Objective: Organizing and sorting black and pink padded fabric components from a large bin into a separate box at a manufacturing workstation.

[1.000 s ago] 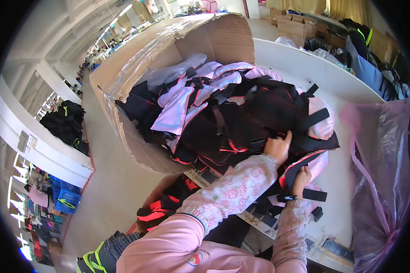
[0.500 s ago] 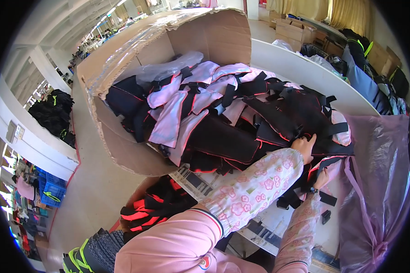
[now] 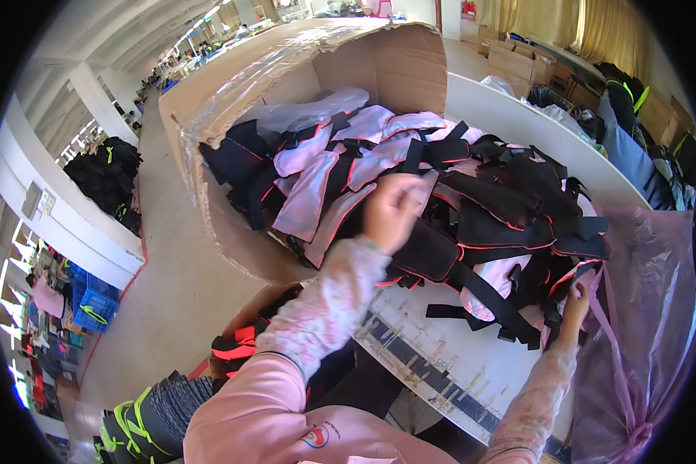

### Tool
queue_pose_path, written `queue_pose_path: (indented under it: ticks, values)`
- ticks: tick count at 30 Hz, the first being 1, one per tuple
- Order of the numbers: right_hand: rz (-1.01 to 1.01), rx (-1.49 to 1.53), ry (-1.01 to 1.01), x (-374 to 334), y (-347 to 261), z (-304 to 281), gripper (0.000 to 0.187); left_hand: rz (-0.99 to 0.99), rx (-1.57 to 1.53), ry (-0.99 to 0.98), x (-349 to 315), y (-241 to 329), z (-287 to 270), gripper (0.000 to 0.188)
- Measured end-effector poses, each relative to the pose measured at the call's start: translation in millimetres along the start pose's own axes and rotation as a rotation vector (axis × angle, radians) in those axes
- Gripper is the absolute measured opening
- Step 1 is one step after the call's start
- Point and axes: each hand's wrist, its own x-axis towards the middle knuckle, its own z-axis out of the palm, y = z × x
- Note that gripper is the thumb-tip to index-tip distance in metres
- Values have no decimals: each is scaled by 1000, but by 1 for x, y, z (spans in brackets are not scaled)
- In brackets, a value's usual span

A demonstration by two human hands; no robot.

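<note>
Black fabric supports with red edging and straps (image 3: 421,251) lie in a heap, mixed with shiny pale pink pieces (image 3: 309,197). The heap spills from a large cardboard box tipped on its side (image 3: 340,66) onto a white tabletop (image 3: 441,359). Over the middle of the heap is my left hand (image 3: 393,213), smeared by motion, its fingers unclear. At the heap's right end my right hand (image 3: 576,304) pinches the red-edged rim of a black fabric support (image 3: 571,277). A pink-backed piece with black straps (image 3: 493,288) lies at the heap's front edge.
A translucent purple plastic bag (image 3: 642,325) hangs at the table's right. Below the table, at left, are black and red pieces (image 3: 236,344) and a grey roll tied with green cord (image 3: 151,414). A white board (image 3: 541,127) stands behind the heap.
My left hand has moved left from the heap's right end to its middle. My right hand stays at the right-hand edge. A pink-backed strapped piece now shows at the front.
</note>
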Motion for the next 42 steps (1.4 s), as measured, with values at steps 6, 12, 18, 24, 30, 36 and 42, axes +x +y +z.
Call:
queue_pose_path:
  ticks: [6, 12, 18, 24, 30, 36, 42]
  values:
    - [-408, 449, 150, -98, -187, -34, 24, -563, -574, -376, -98, 22, -120, 16]
    - [-635, 628, -873, -178, -397, 21, 25, -908, -1111, -450, -191, 5, -185, 41]
    - [-1255, -178, -628, -209, -464, 169, 45, -924, -980, -310, -211, 14, -212, 40]
    - [-1261, -634, -448, -220, -410, 277, 93, -639, -525, 297, -148, 34, -140, 17]
    - [-1153, -768, -505, -179, -363, 263, 82, -352, -465, 769, 7, -63, -94, 10]
    - [-1204, -640, -542, -138, -314, 221, 75, -415, 681, 828, 132, -218, -142, 9]
    - [-1263, -372, -513, -119, -274, 202, 76, -754, 1018, 23, 186, -322, -242, 64]
